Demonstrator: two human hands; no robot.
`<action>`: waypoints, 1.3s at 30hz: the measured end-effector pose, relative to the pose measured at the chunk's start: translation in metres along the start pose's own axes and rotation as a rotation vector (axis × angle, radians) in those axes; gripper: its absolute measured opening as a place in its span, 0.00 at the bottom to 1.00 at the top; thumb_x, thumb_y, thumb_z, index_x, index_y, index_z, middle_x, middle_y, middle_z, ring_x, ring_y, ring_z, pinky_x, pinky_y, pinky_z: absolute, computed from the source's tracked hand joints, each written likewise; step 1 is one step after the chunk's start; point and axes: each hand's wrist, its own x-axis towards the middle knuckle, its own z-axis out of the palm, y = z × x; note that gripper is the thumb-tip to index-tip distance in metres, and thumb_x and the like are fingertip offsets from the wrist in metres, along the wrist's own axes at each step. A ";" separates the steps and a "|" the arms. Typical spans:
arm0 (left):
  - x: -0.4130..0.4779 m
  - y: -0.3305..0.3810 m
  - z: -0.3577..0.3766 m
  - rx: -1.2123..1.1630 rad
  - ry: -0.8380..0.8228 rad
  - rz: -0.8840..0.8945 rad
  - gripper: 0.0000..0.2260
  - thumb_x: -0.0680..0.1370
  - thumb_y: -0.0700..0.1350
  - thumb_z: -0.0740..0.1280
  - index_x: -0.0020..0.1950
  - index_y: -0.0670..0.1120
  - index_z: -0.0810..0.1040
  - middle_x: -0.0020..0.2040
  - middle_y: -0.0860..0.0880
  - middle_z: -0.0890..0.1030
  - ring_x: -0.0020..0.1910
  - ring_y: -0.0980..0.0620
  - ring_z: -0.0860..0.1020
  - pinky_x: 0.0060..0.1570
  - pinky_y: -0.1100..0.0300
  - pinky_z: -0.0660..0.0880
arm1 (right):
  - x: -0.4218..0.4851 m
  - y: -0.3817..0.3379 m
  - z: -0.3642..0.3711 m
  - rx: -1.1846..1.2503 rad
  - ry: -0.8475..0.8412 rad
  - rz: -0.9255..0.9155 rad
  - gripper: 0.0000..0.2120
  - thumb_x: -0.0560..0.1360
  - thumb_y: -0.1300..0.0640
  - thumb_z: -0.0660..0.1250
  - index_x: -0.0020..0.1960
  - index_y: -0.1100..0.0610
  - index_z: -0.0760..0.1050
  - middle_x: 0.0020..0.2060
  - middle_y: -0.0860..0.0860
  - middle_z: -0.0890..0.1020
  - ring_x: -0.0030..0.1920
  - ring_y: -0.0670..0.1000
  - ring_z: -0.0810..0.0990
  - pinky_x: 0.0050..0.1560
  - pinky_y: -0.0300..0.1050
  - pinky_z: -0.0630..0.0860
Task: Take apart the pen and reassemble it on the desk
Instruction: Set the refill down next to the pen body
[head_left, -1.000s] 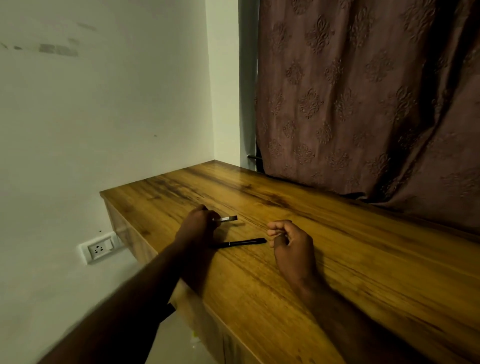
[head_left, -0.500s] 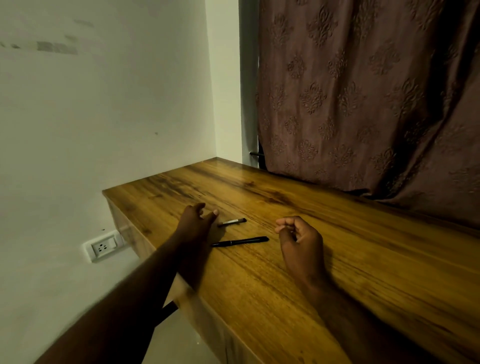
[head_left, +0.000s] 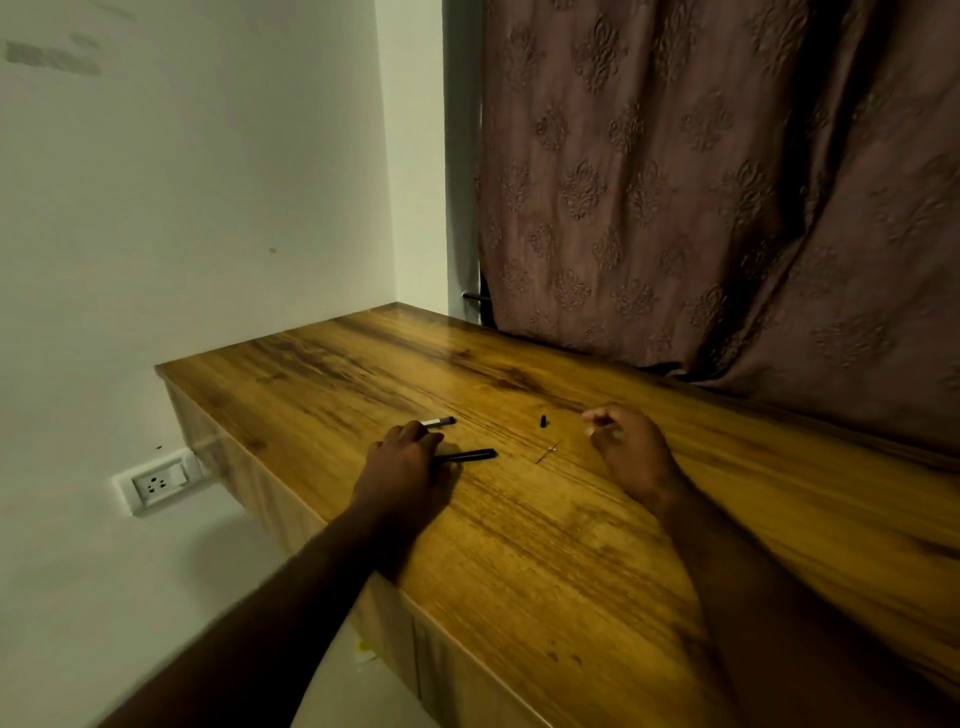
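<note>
A pen lies in pieces on a wooden counter (head_left: 519, 545) as a person works at it with bare hands. By the look of it the taking-apart is done, or nearly, and the rebuild comes next.

Four parts are on the wood. There is one long black barrel (head_left: 470, 455) and one shorter silver-and-black section (head_left: 440, 421) just beyond it. Well to the right lie one small black piece (head_left: 543, 420) and one thin pale sliver (head_left: 548, 451), too fine to name.

The left hand (head_left: 408, 462) lies over the near ends of the barrel and the shorter section. Whether its fingers pinch either cannot be told from here. The right hand (head_left: 626, 441) hovers near the two small parts, fingers loosely curled, with nothing seen in them.

The next move likely calls for a fine pinch on the sliver, then threading it into the barrel while the other hand steadies that tube.

One patterned curtain (head_left: 727, 182) hangs behind, and one wall socket (head_left: 156, 483) sits below the counter's left end.
</note>
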 end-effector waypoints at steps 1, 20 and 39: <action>0.002 0.001 0.002 0.002 -0.008 0.003 0.14 0.76 0.54 0.62 0.59 0.51 0.76 0.59 0.45 0.75 0.56 0.44 0.73 0.52 0.49 0.71 | 0.001 0.001 0.002 -0.059 -0.091 -0.028 0.09 0.76 0.62 0.66 0.55 0.54 0.79 0.53 0.51 0.76 0.52 0.47 0.76 0.53 0.41 0.71; 0.015 0.003 0.008 -0.090 -0.027 0.000 0.09 0.75 0.49 0.64 0.50 0.49 0.81 0.58 0.45 0.78 0.56 0.46 0.74 0.53 0.51 0.73 | 0.019 -0.001 0.015 -0.343 -0.296 -0.180 0.08 0.74 0.60 0.68 0.50 0.52 0.81 0.50 0.48 0.78 0.51 0.48 0.76 0.54 0.44 0.74; 0.010 0.008 0.002 -0.046 0.090 0.049 0.09 0.75 0.51 0.64 0.41 0.48 0.79 0.42 0.47 0.82 0.40 0.47 0.79 0.39 0.56 0.73 | 0.006 -0.013 0.012 -0.239 -0.205 -0.111 0.05 0.76 0.58 0.67 0.48 0.57 0.81 0.51 0.53 0.81 0.53 0.52 0.78 0.56 0.48 0.74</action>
